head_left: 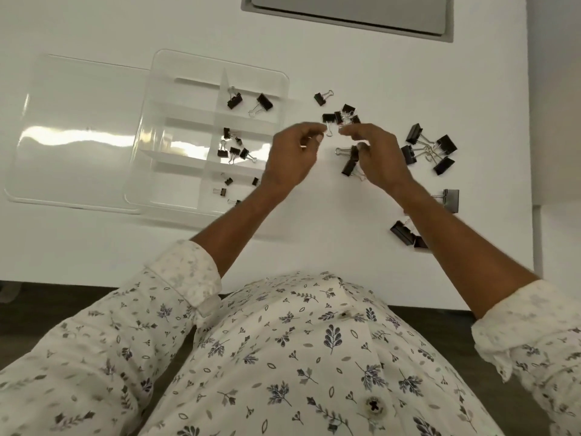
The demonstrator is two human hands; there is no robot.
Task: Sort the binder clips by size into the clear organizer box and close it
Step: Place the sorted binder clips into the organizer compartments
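I see the table (pixel 314 42) with the box (pixel 217 133) at left, its lid (pixel 78 136) open further left. Three right-hand compartments already hold clips, grouped by size. Unsorted clips lie right of the box: a large group (pixel 429 149) at far right, a medium cluster (pixel 341 116) just beyond my hands. I judge the sorting step about half done. My left hand (pixel 290 155) pinches the wire handle of one clip (pixel 328 119). My right hand (pixel 377 152) is curled at the cluster; its grasp I cannot tell. Next: free that clip, carry it left to the matching compartment.
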